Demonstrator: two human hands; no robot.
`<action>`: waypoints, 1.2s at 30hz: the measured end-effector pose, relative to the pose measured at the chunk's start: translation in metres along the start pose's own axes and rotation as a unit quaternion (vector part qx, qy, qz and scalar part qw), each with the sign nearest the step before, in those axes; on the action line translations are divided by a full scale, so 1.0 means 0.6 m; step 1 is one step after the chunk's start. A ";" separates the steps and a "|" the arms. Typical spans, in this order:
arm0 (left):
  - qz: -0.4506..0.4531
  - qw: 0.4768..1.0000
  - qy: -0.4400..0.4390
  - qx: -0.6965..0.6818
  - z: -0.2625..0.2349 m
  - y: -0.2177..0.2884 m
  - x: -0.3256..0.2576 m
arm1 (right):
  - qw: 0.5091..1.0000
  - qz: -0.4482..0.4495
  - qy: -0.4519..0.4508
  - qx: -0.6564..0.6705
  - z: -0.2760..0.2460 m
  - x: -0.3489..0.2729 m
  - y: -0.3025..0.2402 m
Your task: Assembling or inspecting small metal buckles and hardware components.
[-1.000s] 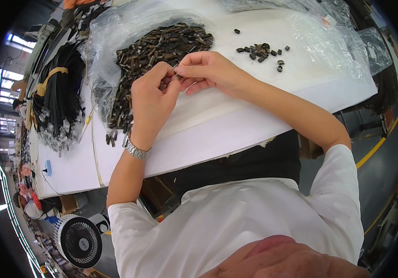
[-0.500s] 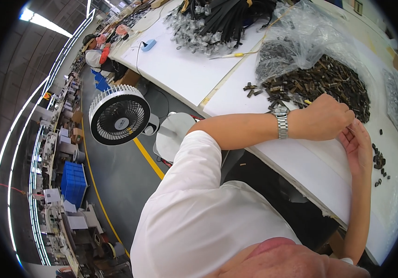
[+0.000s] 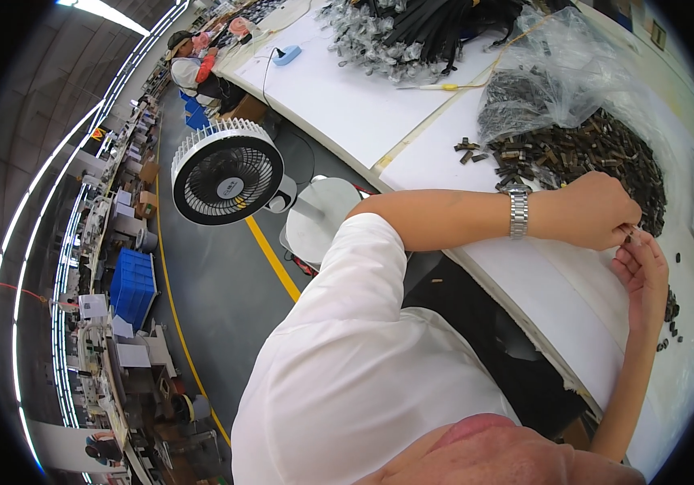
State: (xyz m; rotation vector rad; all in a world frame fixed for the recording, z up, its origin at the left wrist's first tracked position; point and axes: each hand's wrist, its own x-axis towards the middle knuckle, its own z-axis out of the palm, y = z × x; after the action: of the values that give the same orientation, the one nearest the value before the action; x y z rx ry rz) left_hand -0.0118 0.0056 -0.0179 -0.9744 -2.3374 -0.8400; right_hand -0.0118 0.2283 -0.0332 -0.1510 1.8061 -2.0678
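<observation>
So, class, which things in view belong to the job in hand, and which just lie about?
Likely the job: left hand, right hand, big pile of dark pieces, smaller pile, clear plastic.

Likely just about: fan, black straps, blue crate.

Before you, a white-topped work table [image 3: 347, 113] with a frayed pale edge bordered a smooth grey floor [image 3: 209, 267] crossed by painted yellow lines [image 3: 273, 259]. Near the table's left-hand edge stood a round black-and-white electric fan [image 3: 228, 179] with a finned rim. Farther off to your left, a blue plastic crate [image 3: 134, 287] sat beside a long, cluttered row of workbenches [image 3: 116, 380]. Overhead, your room's dark grey ceiling [image 3: 31, 105] carried long, thin white light tubes [image 3: 60, 347] and a broad, bright light panel [image 3: 108, 12].
</observation>
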 end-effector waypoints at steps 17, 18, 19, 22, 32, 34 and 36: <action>-0.262 0.838 -0.185 -0.441 -0.036 0.005 0.005 | 0.977 -0.110 -0.053 -0.177 0.027 -0.038 -0.058; -0.282 0.839 -0.182 -0.429 -0.049 0.007 0.006 | 0.971 -0.127 -0.041 -0.199 0.028 -0.030 -0.051; -0.267 0.834 -0.179 -0.449 -0.038 -0.003 0.004 | 0.970 -0.139 -0.024 -0.197 0.037 -0.034 -0.049; -0.253 0.822 -0.188 -0.475 -0.025 -0.009 0.009 | 0.967 -0.138 0.030 -0.211 0.047 -0.044 -0.043; -0.239 0.918 -0.156 -0.277 -0.008 0.004 0.009 | 0.934 -0.207 0.044 -0.289 0.056 -0.045 -0.013; -0.181 0.959 -0.113 -0.189 0.012 -0.004 0.006 | 0.916 -0.223 0.065 -0.326 0.059 -0.038 -0.010; -0.135 0.976 -0.017 -0.171 0.022 -0.007 0.006 | 0.895 -0.242 0.092 -0.364 0.056 -0.026 -0.009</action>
State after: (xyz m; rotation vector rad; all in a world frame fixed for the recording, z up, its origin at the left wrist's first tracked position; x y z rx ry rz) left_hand -0.0196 0.0142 -0.0264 -0.8129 -2.4382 -1.3779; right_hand 0.0126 0.2031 -0.0197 -0.6873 2.8192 -1.5855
